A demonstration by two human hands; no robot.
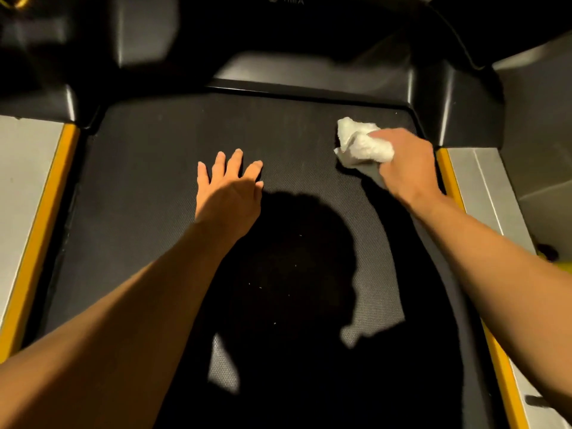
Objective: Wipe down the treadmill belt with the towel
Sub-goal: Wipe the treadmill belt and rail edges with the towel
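Presently, a crumpled white towel [362, 144] is gripped in the right hand [405, 164], the fingers curled round the bunched cloth, and it is pressed against the treadmill belt [148, 168] near the belt's far right corner. The towel lies just beside the black motor cover [309, 72] that closes off the front end of the belt, and close to the yellow strip [448, 171] along the right side rail [489, 187]. The left hand [230, 187] is laid flat on the belt near the middle, fingers straight and spread, nothing being held in it. Both forearms are stretched forward from the bottom of the view. A dark shadow of a head and shoulders is cast on the textured belt surface between the two arms. Small pale specks are seen scattered on the shaded part of the belt. A second yellow strip [40, 230] and a grey left side rail [21, 187] are seen along the belt's left edge.
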